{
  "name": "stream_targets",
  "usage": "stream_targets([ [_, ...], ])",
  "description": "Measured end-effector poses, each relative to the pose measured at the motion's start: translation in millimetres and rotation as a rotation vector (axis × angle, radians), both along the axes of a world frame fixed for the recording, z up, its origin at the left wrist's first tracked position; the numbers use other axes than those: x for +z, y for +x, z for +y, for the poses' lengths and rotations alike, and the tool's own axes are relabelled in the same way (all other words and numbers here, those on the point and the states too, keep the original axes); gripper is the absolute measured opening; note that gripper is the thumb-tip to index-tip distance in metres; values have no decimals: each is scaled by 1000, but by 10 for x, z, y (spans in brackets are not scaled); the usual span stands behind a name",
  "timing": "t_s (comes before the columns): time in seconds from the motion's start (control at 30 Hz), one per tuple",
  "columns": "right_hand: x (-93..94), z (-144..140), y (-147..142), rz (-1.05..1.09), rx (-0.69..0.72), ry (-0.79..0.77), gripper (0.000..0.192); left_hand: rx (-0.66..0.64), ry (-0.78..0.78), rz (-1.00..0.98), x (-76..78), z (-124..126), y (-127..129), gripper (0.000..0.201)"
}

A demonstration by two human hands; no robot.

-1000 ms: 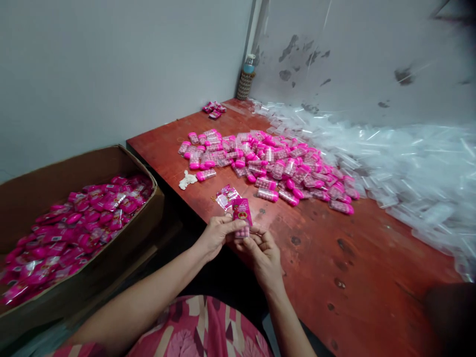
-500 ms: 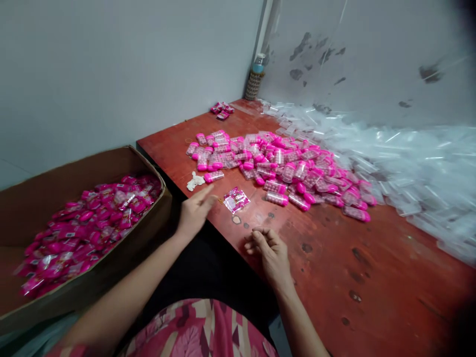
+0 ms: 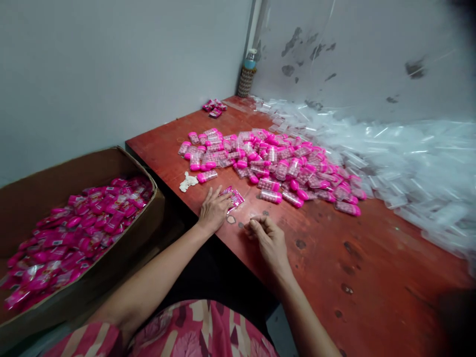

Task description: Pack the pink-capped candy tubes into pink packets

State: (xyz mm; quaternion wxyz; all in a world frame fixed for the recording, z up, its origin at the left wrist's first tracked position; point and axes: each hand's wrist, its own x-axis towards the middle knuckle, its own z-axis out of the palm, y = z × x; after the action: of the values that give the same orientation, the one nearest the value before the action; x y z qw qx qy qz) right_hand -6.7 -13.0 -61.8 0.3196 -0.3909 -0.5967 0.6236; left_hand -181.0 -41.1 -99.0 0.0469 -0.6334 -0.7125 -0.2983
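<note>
My left hand [image 3: 213, 210] lies at the table edge, palm down, its fingers stretched over a small stack of shiny pink printed packets [image 3: 237, 197]. The fingertips cover the stack's left side; whether they grip it I cannot see. Farther right, my right hand [image 3: 268, 242] hovers low above the red table, thumb and fingertips pressed together. What they pinch, if anything, does not show. Beyond both hands spreads a heap of clear tubes with pink caps [image 3: 273, 156], filled with small round pieces. A lump of white putty-like material [image 3: 188, 182] sits left of the packets.
On the left stands a cardboard box [image 3: 148, 171] holding many filled pink packets [image 3: 85, 218]. Empty-looking clear tubes [image 3: 401, 163] pile along the right wall. More folded pink packets [image 3: 214, 106] and a bottle in a woven holder [image 3: 246, 79] occupy the far corner of the red table [image 3: 375, 277].
My left hand has moved right from the table edge onto the pink packets. My right hand stays near its place, fingers still together. The view has shifted slightly.
</note>
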Motion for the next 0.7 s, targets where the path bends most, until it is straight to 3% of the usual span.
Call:
stream_targets([
  [0.33, -40, -37, -39, 17, 23, 23, 17, 58, -30, 14, -10, 15, 19, 22],
  [0.53, -144, 113, -231, 117, -97, -56, 27, -21, 155, -57, 6, -54, 80, 23],
  [0.63, -146, 195, -329, 261, -132, -120, 36, -87, 242, -202, 80, -126, 191, 24],
  [0.7, -127, 239, -335, 301, -123, -143, 34, -78, 236, -418, 164, -176, 249, 27],
])
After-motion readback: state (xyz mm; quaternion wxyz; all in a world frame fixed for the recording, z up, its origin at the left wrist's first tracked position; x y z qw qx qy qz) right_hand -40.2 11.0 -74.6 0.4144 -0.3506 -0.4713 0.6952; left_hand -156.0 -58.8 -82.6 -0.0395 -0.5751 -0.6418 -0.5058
